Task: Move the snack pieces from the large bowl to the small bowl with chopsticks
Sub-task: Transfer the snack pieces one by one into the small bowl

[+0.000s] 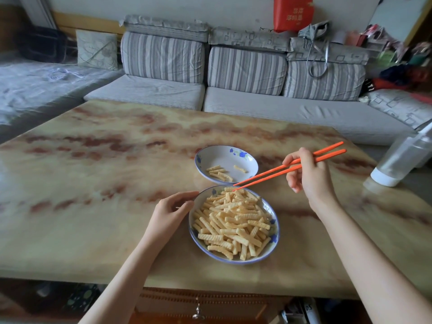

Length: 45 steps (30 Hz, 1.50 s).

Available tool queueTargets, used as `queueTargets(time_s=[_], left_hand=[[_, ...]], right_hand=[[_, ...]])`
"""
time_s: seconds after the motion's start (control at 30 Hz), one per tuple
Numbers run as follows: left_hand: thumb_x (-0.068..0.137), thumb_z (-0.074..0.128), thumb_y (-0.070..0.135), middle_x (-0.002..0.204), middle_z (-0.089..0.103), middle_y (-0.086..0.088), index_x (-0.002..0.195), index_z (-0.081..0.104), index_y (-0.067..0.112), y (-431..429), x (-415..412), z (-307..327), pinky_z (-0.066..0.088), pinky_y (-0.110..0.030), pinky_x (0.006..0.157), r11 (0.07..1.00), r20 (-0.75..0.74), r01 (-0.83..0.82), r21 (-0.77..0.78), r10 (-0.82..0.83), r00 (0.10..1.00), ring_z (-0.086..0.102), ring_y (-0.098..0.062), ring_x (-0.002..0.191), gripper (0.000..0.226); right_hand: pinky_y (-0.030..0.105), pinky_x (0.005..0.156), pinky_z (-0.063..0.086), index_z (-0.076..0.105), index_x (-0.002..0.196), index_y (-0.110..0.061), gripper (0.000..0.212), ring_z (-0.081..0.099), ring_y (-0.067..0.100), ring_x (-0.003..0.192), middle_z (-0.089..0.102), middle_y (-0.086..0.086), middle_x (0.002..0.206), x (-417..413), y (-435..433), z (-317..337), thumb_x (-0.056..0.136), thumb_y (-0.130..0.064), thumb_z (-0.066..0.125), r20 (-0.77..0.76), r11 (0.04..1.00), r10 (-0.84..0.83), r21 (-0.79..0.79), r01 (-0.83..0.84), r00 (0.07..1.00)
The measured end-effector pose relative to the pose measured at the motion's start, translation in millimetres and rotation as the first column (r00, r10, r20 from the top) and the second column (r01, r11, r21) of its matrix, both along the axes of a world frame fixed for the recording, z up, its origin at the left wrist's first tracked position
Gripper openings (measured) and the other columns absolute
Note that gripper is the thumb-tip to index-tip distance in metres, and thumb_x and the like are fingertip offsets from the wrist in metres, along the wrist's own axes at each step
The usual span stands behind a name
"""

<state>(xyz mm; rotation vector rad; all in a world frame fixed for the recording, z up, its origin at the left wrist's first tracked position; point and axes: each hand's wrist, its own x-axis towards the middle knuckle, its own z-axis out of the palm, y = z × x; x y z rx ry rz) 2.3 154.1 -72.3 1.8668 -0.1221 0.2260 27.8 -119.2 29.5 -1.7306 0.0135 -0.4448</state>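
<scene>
Marble-patterned table [93, 183] in cream with reddish-brown veining; a drawer with a metal pull [198, 312] sits beneath its near edge, and a clear bottle [397, 160], white end down, is near its right edge. Beyond the far edge runs a grey sofa [268, 108] with three striped back cushions [163, 57], a patterned pillow [97, 49] at far left and a grey covered bed [35, 85] at left. Above the sofa back: a red bag [293, 14] with a grey handled bag [315, 33] just beside it, and mixed clutter [397, 54] at far right, items indistinct.
</scene>
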Motion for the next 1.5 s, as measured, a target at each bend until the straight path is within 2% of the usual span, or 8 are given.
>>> queueTargets(time_s=[0.3, 0.6, 0.77, 1.0, 1.1, 1.27, 1.5], left_hand=[[0.089, 0.058, 0.006, 0.102, 0.073, 0.013, 0.106, 0.073, 0.02, -0.3, -0.6, 1.2, 0.051, -0.022, 0.089, 1.0, 0.006, -0.001, -0.009, 0.001, 1.0, 0.065, 0.003, 0.096, 0.027], [0.089, 0.058, 0.006, 0.102, 0.073, 0.015, 0.106, 0.073, 0.022, 0.7, 0.1, -0.1, 0.051, -0.024, 0.09, 1.0, 0.0, 0.0, -0.004, 0.0, 1.0, 0.065, 0.002, 0.096, 0.027], [0.089, 0.058, 0.007, 0.101, 0.073, 0.016, 0.105, 0.073, 0.022, -0.8, -0.8, 1.6, 0.051, -0.023, 0.089, 1.0, 0.0, -0.006, -0.001, 0.006, 1.0, 0.065, 0.003, 0.095, 0.028], [0.089, 0.057, 0.008, 0.102, 0.072, 0.015, 0.106, 0.073, 0.023, 0.2, -1.8, 1.8, 0.051, -0.025, 0.09, 1.0, -0.015, 0.001, -0.004, -0.001, 1.0, 0.065, 0.001, 0.096, 0.028], [0.089, 0.057, 0.007, 0.101, 0.073, 0.015, 0.106, 0.073, 0.023, 0.1, -1.9, 2.3, 0.051, -0.025, 0.09, 1.0, -0.019, -0.001, -0.021, 0.0, 1.0, 0.066, 0.0, 0.095, 0.028], [0.089, 0.058, 0.007, 0.1, 0.072, 0.018, 0.104, 0.073, 0.026, -0.3, -2.5, 1.9, 0.051, -0.026, 0.09, 1.0, -0.016, 0.003, -0.02, -0.004, 1.0, 0.066, 0.001, 0.095, 0.029], [0.089, 0.058, 0.008, 0.1, 0.072, 0.02, 0.103, 0.072, 0.029, -0.9, -2.9, 2.5, 0.052, -0.027, 0.09, 1.0, -0.013, 0.003, -0.017, -0.003, 1.0, 0.066, 0.001, 0.095, 0.029]], right_hand=[[0.021, 0.034, 0.028, 0.055, 0.066, -0.007, 0.047, 0.034, 0.018, 0.031, 0.045, 0.004, 0.035, -2.3, 7.1, -11.4, 0.104, -0.02, 0.03, 0.024, 0.999, 0.017, -0.029, -0.017, 1.0], [0.017, 0.036, 0.027, 0.053, 0.064, -0.009, 0.043, 0.035, 0.017, 0.029, 0.044, 0.002, 0.034, 9.7, 8.3, 0.5, 0.1, -0.02, 0.031, 0.077, 0.98, -0.117, 0.168, 0.103, 0.99], [0.02, 0.036, 0.03, 0.053, 0.064, -0.01, 0.044, 0.037, 0.016, 0.029, 0.046, 0.001, 0.033, 37.3, 20.7, -2.7, 0.1, -0.022, 0.03, 0.057, 0.973, -0.168, 0.171, 0.156, 0.984], [0.024, 0.039, 0.032, 0.055, 0.067, -0.011, 0.042, 0.038, 0.018, 0.031, 0.047, 0.002, 0.035, 47.2, 24.2, -17.4, 0.1, -0.024, 0.032, 0.027, 0.982, -0.142, 0.131, 0.137, 0.99], [0.02, 0.038, 0.03, 0.055, 0.068, -0.009, 0.041, 0.037, 0.017, 0.03, 0.047, 0.002, 0.035, 36.6, 15.9, -11.2, 0.1, -0.024, 0.032, 0.031, 0.982, -0.135, 0.138, 0.13, 0.99], [0.018, 0.035, 0.027, 0.055, 0.067, -0.008, 0.044, 0.034, 0.018, 0.028, 0.045, 0.004, 0.034, 15.2, -1.2, 1.7, 0.101, -0.021, 0.031, 0.063, 0.993, -0.057, 0.111, 0.05, 0.996], [0.019, 0.035, 0.026, 0.055, 0.066, -0.006, 0.046, 0.033, 0.02, 0.031, 0.044, 0.006, 0.035, -4.4, -11.5, 8.5, 0.102, -0.021, 0.03, 0.03, 0.997, 0.04, 0.057, -0.042, 0.999]])
